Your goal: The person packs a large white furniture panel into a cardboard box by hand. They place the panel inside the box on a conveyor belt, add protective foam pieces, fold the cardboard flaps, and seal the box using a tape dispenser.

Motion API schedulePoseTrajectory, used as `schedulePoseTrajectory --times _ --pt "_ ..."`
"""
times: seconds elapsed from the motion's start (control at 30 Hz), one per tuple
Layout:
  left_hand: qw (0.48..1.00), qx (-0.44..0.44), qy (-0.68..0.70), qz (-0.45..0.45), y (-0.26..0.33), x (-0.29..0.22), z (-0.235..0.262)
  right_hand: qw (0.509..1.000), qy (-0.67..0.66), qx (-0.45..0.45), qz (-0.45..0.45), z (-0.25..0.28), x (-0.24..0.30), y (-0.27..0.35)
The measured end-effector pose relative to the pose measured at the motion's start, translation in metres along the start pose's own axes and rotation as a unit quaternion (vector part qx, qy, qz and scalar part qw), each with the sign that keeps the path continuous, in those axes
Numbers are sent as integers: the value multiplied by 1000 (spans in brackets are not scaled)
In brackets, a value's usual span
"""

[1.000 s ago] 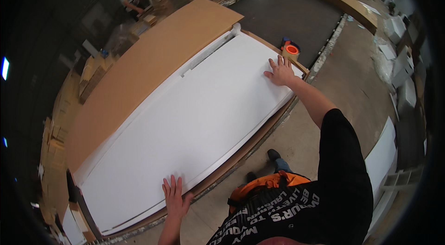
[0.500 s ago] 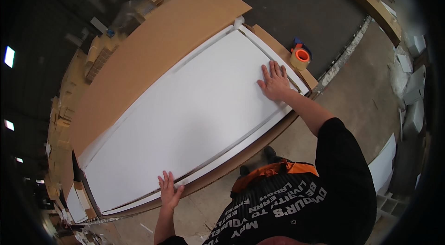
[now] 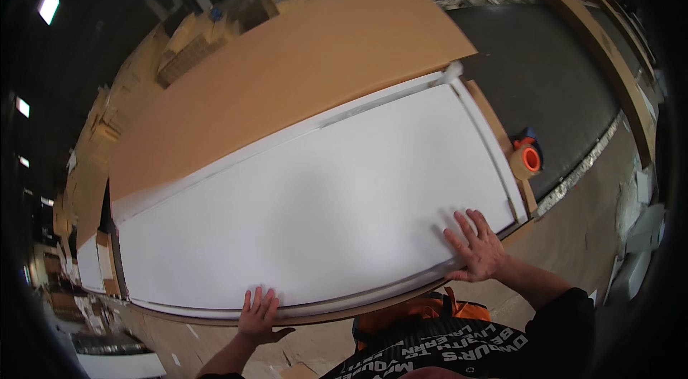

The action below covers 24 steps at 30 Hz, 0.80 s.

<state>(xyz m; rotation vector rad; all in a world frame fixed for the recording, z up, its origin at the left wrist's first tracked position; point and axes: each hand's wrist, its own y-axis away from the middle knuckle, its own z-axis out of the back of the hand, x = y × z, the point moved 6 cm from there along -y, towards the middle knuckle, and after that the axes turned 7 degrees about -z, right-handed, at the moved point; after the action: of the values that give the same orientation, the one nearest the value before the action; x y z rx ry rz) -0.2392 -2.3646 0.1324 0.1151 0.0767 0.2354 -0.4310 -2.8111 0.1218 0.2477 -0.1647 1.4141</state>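
A large white panel lies flat inside an open cardboard box, with white foam strips along its edges. The wide brown cardboard flap is folded out along the far side. At the panel's near right edge rests my right hand, its fingers spread over the white surface. My left hand is at the near edge further left, fingers on the rim and thumb held out. Neither hand grips anything. Beside the box's right end sits a tape dispenser with an orange core and blue body.
The box lies on a dark conveyor belt that runs on to the right. A long cardboard piece borders its far right. Stacks of flat cardboard stand behind, and white foam pieces lie at the right edge.
My right hand has moved from the panel's right side to its near edge. The left hand remains at the near edge. My view has turned, shifting the box in the picture.
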Motion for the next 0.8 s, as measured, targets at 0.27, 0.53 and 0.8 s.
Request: schedulePoseTrajectory --times 0.27,0.53,0.8 --pt "998 -44 49 -16 -10 37 -29 997 -2 -48 58 -19 -1 -35" --pt "994 -46 91 -33 -22 34 -24 984 96 -18 149 -40 114 -26" --pt "916 -255 310 10 -36 45 -28 972 78 30 218 -132 344 -121"
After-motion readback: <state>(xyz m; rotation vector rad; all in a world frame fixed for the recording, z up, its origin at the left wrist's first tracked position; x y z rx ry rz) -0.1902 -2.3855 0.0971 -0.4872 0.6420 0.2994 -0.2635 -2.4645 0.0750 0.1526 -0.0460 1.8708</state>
